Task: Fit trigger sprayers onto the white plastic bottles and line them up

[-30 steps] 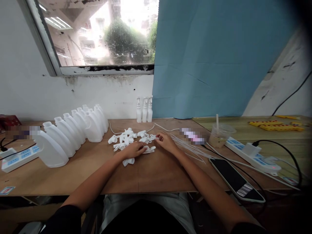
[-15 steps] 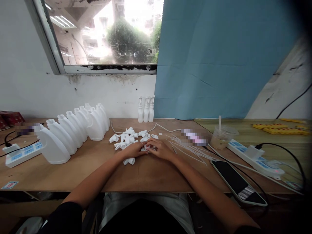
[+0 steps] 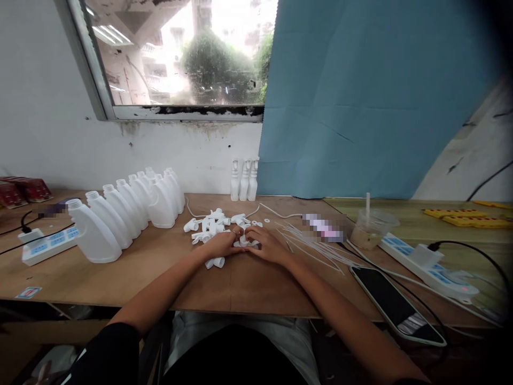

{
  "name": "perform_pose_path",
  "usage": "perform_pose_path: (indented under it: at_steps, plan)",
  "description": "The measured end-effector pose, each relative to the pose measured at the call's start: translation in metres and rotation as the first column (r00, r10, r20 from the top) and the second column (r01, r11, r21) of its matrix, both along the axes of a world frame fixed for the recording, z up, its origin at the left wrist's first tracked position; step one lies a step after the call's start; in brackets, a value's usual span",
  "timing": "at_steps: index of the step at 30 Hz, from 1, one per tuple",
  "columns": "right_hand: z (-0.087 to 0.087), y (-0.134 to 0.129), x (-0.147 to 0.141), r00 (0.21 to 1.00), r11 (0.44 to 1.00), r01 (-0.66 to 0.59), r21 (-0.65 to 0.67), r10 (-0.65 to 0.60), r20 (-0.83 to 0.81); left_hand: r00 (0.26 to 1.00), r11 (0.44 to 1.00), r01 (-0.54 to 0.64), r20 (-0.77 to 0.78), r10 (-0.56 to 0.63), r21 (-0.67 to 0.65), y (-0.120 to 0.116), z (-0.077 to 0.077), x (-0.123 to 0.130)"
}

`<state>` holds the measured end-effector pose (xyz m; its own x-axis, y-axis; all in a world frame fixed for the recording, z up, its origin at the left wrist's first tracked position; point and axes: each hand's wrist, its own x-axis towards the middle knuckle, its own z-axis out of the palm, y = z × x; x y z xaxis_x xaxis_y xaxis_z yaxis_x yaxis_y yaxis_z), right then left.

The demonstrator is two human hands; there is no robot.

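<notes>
My left hand [image 3: 226,243] and my right hand [image 3: 262,243] meet near the middle of the brown table [image 3: 192,291]. Between their bent fingers is a small white plastic part [image 3: 246,241], mostly covered by the fingers. Both hands are closed on it. A pile of white spray heads [image 3: 210,224] lies just beyond and left of my left hand, and one more spray head [image 3: 215,262] rests below that wrist. Small white rings [image 3: 266,221] lie past my right hand. Thin white tubes [image 3: 312,246] are spread out to its right.
White bottles without caps [image 3: 96,230] stand in rows at the left. Three spray bottles [image 3: 244,182] stand by the wall. At the right are a phone [image 3: 396,305], a plastic cup [image 3: 366,230] and a power strip [image 3: 428,264]; another power strip [image 3: 50,245] lies far left.
The view has shifted slightly, so the scene sits further right. My hands have drawn level, fingertips facing each other around the white part, where my right hand earlier lay more over it.
</notes>
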<state>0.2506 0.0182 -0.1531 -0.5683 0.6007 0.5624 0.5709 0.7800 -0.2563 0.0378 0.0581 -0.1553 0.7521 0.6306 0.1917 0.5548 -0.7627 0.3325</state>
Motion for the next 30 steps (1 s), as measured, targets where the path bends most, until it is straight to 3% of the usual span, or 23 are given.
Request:
perform_pose_path:
  at_steps: [9, 16, 26, 30]
  plan:
    - [-0.0025, 0.0048, 0.0013, 0.999, 0.981, 0.020, -0.191, -0.027, -0.033, 1.000, 0.990, 0.016, 0.002, -0.017, 0.142, 0.0053, -0.0069, -0.0005]
    - [-0.0058, 0.0055, 0.0008, 0.999, 0.989, 0.019, -0.145, -0.024, -0.031, 0.997, 0.986, 0.059, 0.036, -0.065, 0.156, 0.0075, -0.0102, -0.0004]
    - [-0.0074, 0.0107, -0.0005, 0.999, 0.988, 0.027, -0.154, -0.030, -0.021, 0.998, 0.990, 0.029, 0.053, -0.036, 0.135, 0.0042, -0.0071, 0.0021]
    - [-0.0064, 0.0079, -0.0014, 0.997, 0.995, 0.065, -0.076, -0.062, 0.041, 0.997, 0.993, 0.031, 0.063, -0.038, 0.112, 0.0020, -0.0046, 0.0023]
